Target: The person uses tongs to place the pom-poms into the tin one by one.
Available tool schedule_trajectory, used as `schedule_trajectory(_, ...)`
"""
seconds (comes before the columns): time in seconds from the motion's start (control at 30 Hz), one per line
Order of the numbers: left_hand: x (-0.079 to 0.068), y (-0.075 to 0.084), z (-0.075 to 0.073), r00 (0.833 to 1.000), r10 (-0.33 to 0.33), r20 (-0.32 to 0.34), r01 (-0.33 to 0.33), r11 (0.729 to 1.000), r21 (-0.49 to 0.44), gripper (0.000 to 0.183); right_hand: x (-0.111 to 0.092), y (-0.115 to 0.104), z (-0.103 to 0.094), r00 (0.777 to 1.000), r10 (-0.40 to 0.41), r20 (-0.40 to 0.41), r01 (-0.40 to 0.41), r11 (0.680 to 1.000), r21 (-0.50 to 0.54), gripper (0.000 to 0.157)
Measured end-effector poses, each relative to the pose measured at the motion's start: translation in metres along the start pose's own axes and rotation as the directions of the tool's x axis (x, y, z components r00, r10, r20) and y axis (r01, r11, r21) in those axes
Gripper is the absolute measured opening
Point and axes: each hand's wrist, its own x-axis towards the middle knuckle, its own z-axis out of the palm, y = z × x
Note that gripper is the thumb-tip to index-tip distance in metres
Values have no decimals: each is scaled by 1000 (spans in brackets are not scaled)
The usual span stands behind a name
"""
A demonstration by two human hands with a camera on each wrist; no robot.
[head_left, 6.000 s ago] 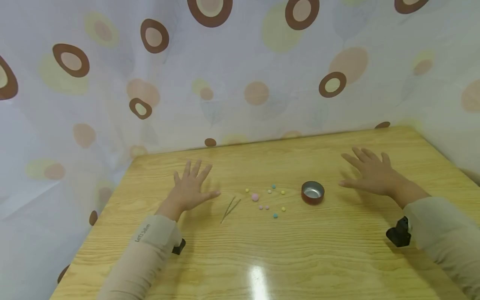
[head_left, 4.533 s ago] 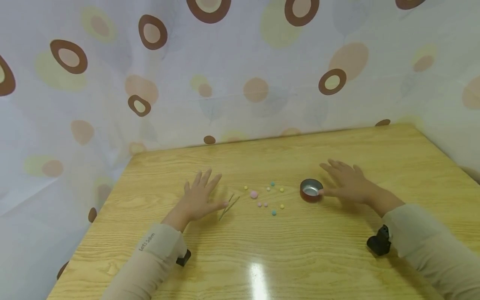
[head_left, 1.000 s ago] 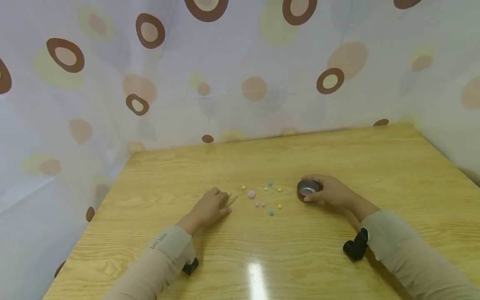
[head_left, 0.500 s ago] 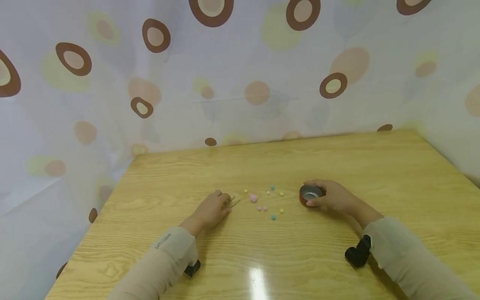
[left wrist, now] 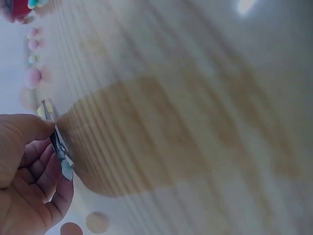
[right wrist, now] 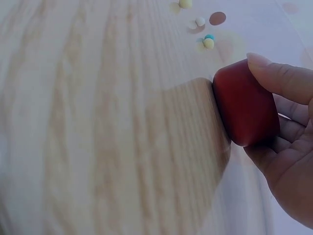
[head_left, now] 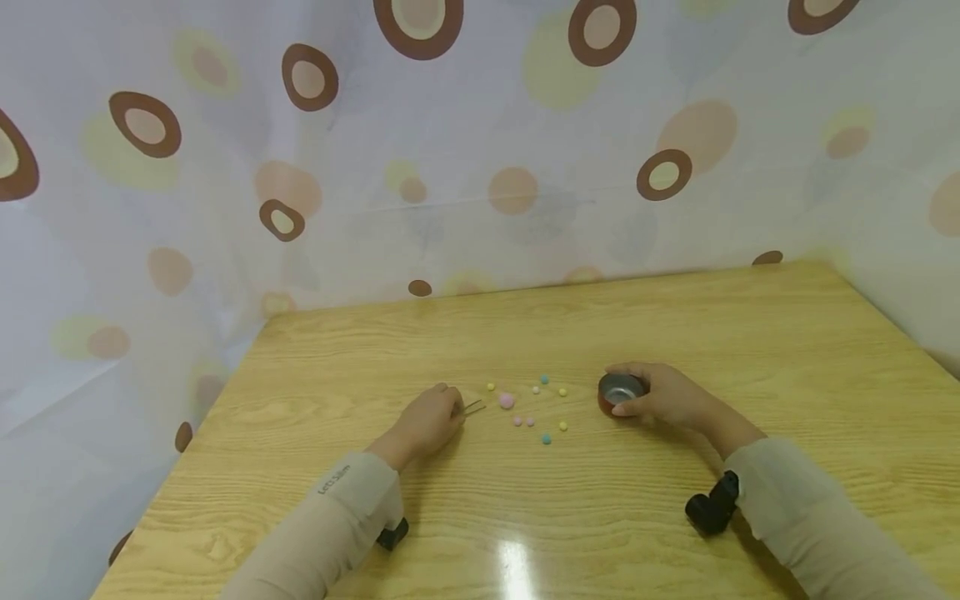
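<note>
Metal tweezers [left wrist: 59, 149], upright red bowl [right wrist: 247, 105]

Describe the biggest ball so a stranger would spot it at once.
On the table, look between the bowl and the left hand. Just right of the tweezers lies the biggest ball: pink, and plainly larger than the two small pink balls nearby.

left hand [head_left: 429, 419] pinching — right hand [head_left: 667, 395] gripping — well apart

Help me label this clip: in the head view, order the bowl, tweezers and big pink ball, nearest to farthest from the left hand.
1. Tweezers: gripped in the left hand.
2. Big pink ball: just right of the tweezers' tips.
3. Bowl: farthest right, gripped by the right hand.
</note>
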Motion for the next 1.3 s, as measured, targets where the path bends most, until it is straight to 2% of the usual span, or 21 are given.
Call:
schedule_trajectory(0.47, 3, 2, -3, 1000, 11, 4, -11, 1000, 14, 10, 4, 2, -4, 1000, -19, 9, 19, 999, -27, 66)
schedule_trajectory(0.73, 8, 0, -6, 998, -46, -32, 45, 998, -37, 9, 9, 4, -8, 1000, -17, 26, 17, 1000, -17, 66)
schedule_trajectory(1.1, 12, 0, -9, 995, -99, 8, 99, 991, -86, 7, 10, 3, -10, 1000, -11, 28, 12, 999, -34, 67)
schedule_trajectory(1.3, 12, 1, -11, 993, -114, 8, 114, 987, -110, 19, 10, 4, -9, 1000, -3, 22, 4, 999, -33, 67)
